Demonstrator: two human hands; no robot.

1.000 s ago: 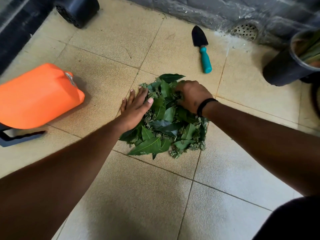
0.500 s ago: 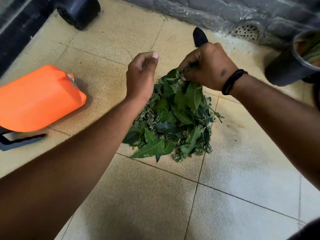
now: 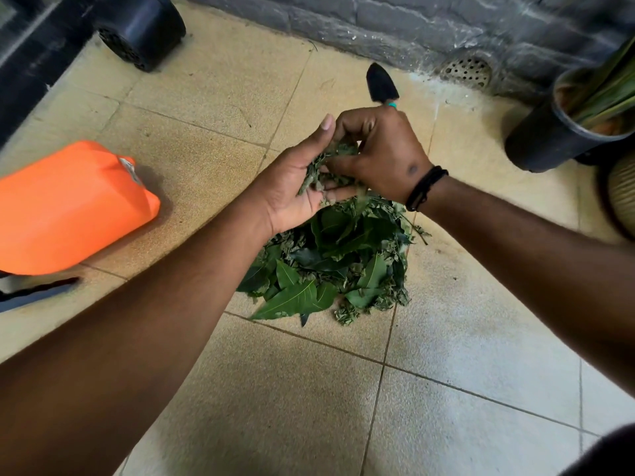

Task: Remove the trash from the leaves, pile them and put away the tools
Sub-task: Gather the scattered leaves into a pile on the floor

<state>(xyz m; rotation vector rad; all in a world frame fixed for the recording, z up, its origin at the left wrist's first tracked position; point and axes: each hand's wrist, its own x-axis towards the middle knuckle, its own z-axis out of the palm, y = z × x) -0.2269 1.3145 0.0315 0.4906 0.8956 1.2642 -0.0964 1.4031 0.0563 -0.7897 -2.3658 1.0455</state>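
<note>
**Both hands meet over the leaf pile**

At the far left an orange container (image 3: 68,207) lies on its side on the tiled floor (image 3: 446,407), with a dark flat object (image 3: 31,293) partly under it. Behind it, near the wall, a black perforated pot (image 3: 141,29) lies tipped over.

The left hand (image 3: 295,187) is raised palm up above the pile, fingers spread loosely and cupped, with small crumpled leaf bits (image 3: 316,170) resting in the palm. The right hand (image 3: 381,152), with a black band (image 3: 424,188) at its wrist, is curled over that palm, its fingertips pinching into the same leaf bits. What exactly it pinches cannot be told.

Below the hands the leaf pile (image 3: 330,266) sits heaped on the floor across a tile joint, large whole green leaves mixed with smaller shredded ones.

Just beyond the right hand lies a trowel (image 3: 380,84), its black blade pointing towards the wall, its teal handle mostly hidden. Farther right are a floor drain (image 3: 469,72) and a black planter (image 3: 556,132) holding a plant.
</note>
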